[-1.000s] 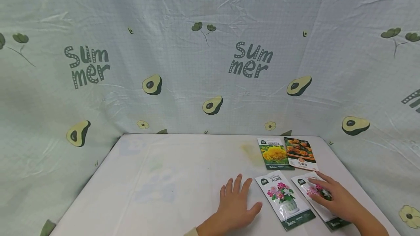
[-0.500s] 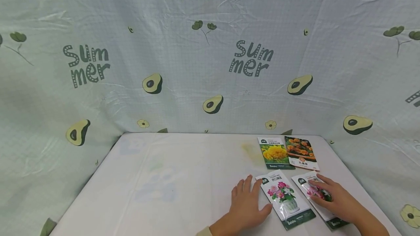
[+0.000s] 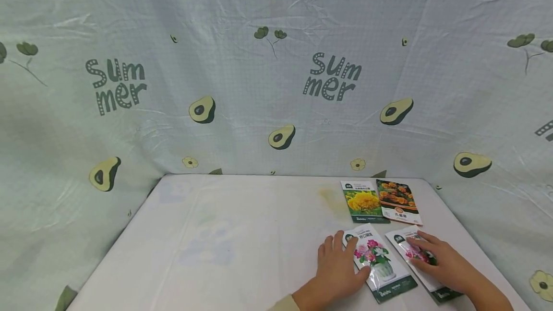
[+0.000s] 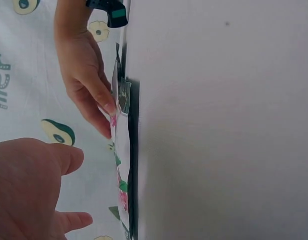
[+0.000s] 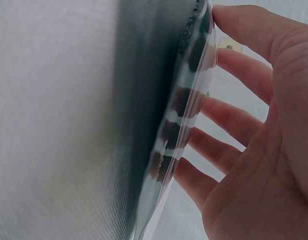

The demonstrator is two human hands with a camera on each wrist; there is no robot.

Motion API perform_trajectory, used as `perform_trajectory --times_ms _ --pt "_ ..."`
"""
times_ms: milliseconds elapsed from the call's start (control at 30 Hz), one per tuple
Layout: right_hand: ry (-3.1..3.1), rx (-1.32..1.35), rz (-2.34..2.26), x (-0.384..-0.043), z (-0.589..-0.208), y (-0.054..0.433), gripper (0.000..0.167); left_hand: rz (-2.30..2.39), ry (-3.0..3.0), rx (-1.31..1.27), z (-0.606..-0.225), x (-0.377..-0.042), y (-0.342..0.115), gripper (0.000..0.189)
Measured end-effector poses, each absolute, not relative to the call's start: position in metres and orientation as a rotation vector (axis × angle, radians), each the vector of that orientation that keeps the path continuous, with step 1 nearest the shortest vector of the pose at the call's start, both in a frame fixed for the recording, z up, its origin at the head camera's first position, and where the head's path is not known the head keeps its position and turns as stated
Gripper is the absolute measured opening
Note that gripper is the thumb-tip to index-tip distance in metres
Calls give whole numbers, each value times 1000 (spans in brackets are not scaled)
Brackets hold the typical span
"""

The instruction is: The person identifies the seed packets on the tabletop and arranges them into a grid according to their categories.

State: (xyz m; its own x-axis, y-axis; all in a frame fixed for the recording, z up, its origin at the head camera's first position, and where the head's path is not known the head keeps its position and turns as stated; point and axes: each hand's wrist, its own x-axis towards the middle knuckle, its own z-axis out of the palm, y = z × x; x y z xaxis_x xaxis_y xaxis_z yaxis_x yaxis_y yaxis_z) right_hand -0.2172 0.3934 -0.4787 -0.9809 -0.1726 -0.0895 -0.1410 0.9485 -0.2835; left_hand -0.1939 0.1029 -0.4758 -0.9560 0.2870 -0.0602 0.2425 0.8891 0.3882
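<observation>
Two flower seed packets lie side by side near the table's front right. My left hand (image 3: 339,270) has its fingertips and thumb over the left edge of the nearer-left packet (image 3: 382,272), which is printed with pink blooms in a white basket. In the left wrist view that hand (image 4: 31,190) holds its thumb and finger apart. My right hand (image 3: 447,263) rests on the other pink-flower packet (image 3: 425,278) and covers part of its picture. Seen from the right wrist, the fingertips touch the surface of the packet (image 5: 188,105) with the fingers spread.
Behind these lie a yellow-flower packet (image 3: 364,201) and an orange-flower packet (image 3: 398,195), the orange one overlapping the yellow slightly. They are on a white table (image 3: 242,234). A pale curtain (image 3: 242,76) with avocado prints hangs round its back and sides.
My left hand has moved right across the table, from beside the left pink-flower packet onto its edge. The right hand and all the packets look unmoved.
</observation>
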Motion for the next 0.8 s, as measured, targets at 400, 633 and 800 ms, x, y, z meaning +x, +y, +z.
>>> perform_trajectory --times_ms 400,633,800 --pt "2927 -209 -413 -220 -475 390 74 456 2952 455 -475 -199 126 61" --pt "2909 -155 -408 -221 -473 388 71 467 2974 498 -475 -203 137 56" --pt "2913 -169 -412 -221 -472 386 69 391 3004 509 -476 -207 146 56"
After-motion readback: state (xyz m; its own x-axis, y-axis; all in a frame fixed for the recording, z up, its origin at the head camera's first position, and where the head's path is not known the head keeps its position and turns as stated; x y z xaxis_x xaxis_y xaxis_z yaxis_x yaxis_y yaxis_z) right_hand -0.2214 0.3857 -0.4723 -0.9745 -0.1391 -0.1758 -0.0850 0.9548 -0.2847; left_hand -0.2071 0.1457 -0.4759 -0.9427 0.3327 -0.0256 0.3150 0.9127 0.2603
